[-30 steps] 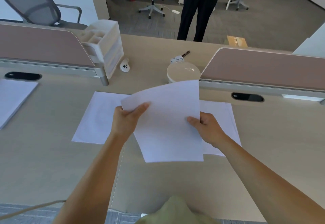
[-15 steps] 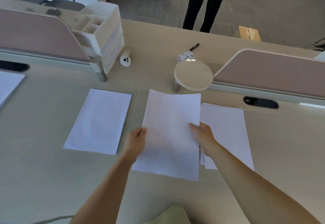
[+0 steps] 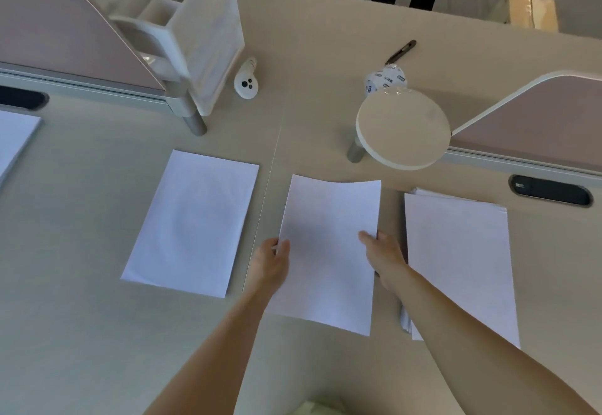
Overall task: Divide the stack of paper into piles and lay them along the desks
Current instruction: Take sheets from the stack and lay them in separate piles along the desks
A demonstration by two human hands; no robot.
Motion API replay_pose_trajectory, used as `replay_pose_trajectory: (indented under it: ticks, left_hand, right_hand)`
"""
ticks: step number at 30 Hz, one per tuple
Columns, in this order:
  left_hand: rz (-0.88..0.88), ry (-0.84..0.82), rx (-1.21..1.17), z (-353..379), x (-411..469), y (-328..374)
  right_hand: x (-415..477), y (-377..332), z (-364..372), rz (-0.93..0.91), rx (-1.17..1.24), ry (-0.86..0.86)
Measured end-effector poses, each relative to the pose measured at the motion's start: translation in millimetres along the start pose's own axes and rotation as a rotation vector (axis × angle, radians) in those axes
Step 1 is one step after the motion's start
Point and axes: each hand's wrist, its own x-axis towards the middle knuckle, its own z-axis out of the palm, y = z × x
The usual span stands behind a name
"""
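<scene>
I pinch a thin pile between left hand and right hand just above the surface, one laid pile beyond my left hand, the remaining stack beside my right, so more dividing looks due.

An office: desks with divider screens, a drawer organizer.
</scene>
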Motion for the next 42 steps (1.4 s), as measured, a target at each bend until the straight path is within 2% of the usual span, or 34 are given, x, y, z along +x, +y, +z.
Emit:
replay_pose_trajectory:
  ticks: [3, 5, 9, 14, 22, 27, 42]
  left_hand:
    - [-0.037, 0.019, -0.007, 3, 4, -4]
    - [-0.030, 0.030, 0.014, 5, 4, -3]
    - [-0.015, 0.021, 0.054, 6, 2, -1]
    - [-0.047, 0.035, 0.050, 7, -2, 1]
    - [-0.139, 0.102, 0.148, 0, -5, 1]
    - [-0.136, 0.099, 0.181, -3, -1, -3]
    - [-0.148, 0.035, 0.146, -7, 6, -8]
  right_hand:
    - [7, -2, 2, 0.011, 0.022, -0.045]
    - [9, -2, 4, 0.011, -0.055, -0.065]
    - [8, 3, -1, -0.031, -0.282, 0.015]
    - [3, 17, -8, -0.066, -0.388, 0.085]
    - [-1, 12, 1, -0.051, -0.253, -0.038]
    - [-3, 18, 5, -0.041, -0.159, -0.042]
    - [-2, 16, -1, -0.106, -0.224, -0.051]
